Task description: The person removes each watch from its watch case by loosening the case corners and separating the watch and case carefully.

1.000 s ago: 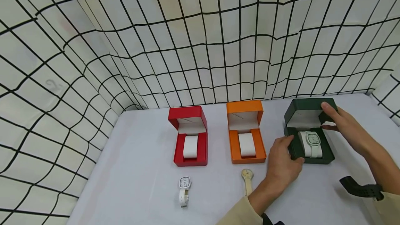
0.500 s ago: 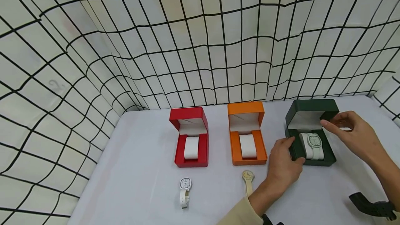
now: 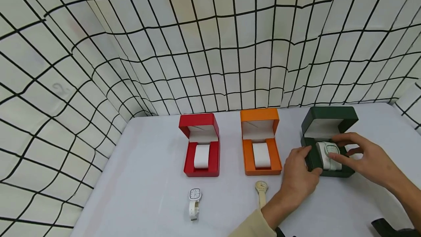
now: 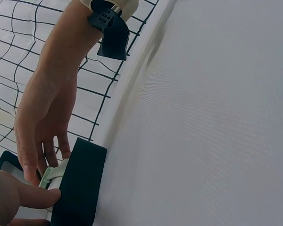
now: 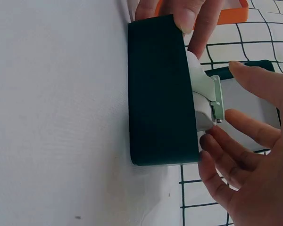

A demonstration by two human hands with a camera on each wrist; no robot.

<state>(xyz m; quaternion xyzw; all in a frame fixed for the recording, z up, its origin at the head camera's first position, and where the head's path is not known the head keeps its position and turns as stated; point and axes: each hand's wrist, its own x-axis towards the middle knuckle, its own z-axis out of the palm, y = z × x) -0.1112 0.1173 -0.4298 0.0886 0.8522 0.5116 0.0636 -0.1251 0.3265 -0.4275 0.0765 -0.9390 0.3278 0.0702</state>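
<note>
A green watch box (image 3: pixel 342 173) stands with its lid up at the right of the table. In it, a pale green watch (image 3: pixel 332 149) sits round a white cushion. My left hand (image 3: pixel 297 176) grips the box's left side; in the left wrist view its thumb (image 4: pixel 45 197) lies over the rim. Above the watch is my right hand (image 3: pixel 371 160), thumb and fingers spread about it. The right wrist view shows the right fingers (image 5: pixel 226 155) at the cushion and watch edge, with the thumb apart from the dial. Part of the dial is hidden in the head view.
An orange box (image 3: pixel 262 142) and a red box (image 3: pixel 201 145) stand with lids up, each holding a bare white cushion. In front lie a cream watch (image 3: pixel 261 189) and a white watch (image 3: pixel 194 200). A black-gridded white sheet (image 3: pixel 210 57) hangs behind the table.
My right hand has left the green box's lid and come down over the watch. My left hand has kept its hold on the box, and the other things lie as before.
</note>
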